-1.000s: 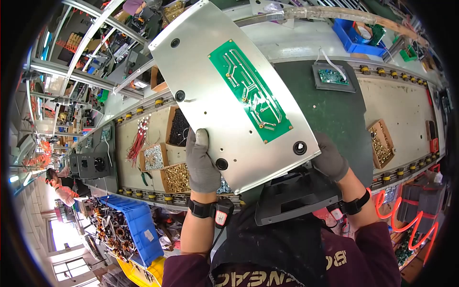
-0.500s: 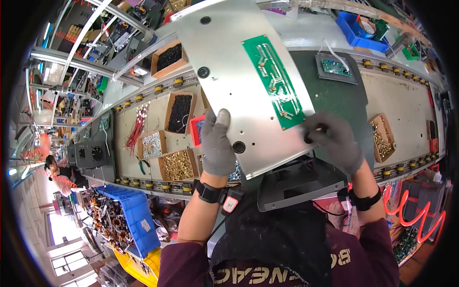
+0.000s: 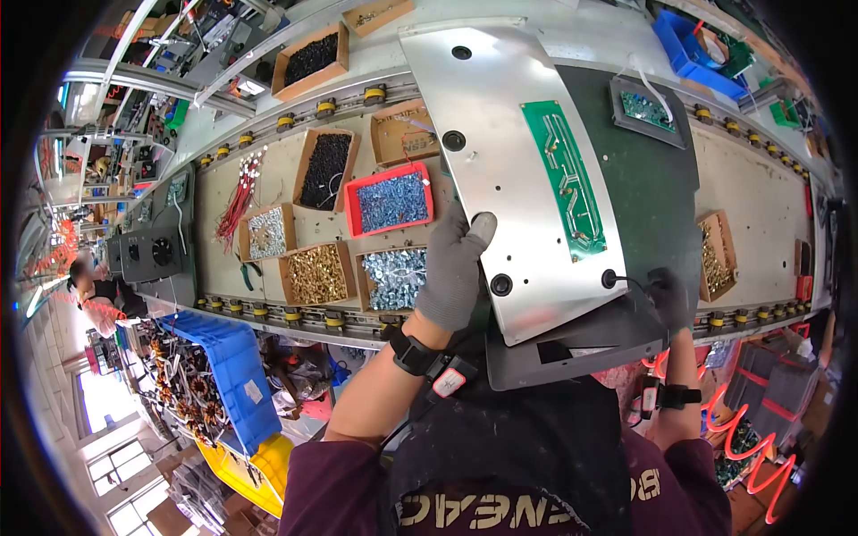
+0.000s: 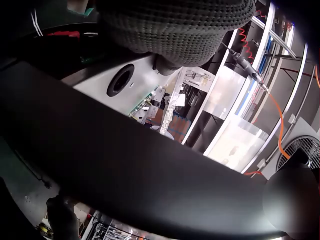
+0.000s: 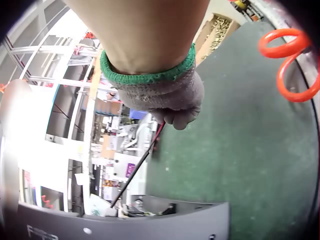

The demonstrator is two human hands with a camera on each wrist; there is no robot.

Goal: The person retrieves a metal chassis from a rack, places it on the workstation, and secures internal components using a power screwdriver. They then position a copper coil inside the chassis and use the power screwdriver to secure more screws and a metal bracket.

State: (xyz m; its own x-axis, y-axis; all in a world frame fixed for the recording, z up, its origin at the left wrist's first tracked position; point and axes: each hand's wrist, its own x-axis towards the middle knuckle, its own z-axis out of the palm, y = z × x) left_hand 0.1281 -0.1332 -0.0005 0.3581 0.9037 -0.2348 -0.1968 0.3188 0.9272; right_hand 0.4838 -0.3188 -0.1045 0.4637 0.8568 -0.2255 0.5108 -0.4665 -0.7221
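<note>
Carefully, with our left hand gripping the near edge of the metal plate above the dark housing, we should guide the thin wire pinched in our right hand clear of the rim.

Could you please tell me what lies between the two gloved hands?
Head view: the metal plate's near end, two black grommets, and a thin wire into the right hand.
</note>
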